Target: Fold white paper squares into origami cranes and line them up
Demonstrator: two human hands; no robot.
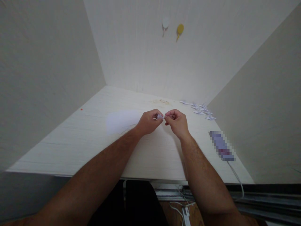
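Note:
Over the middle of the white table, my left hand (150, 121) pinches a small piece of folded white paper (160, 116) between thumb and fingers. My right hand (177, 123) meets it from the other side, its thumb and forefinger closed at the paper's right tip. Most of the folded piece is hidden by my fingers, so its full shape cannot be made out. Left of my left hand lies a flat white paper sheet (119, 121). Several small pointed folded paper pieces (199, 110) are grouped at the back right of the table.
A blurred-out flat device (221, 146) lies on the table's right side, with a white cable (238, 179) running off the front edge. Walls enclose the table on three sides. A white hook (165, 23) and a yellow hook (180, 29) are on the back wall. Below is a power strip (186, 216).

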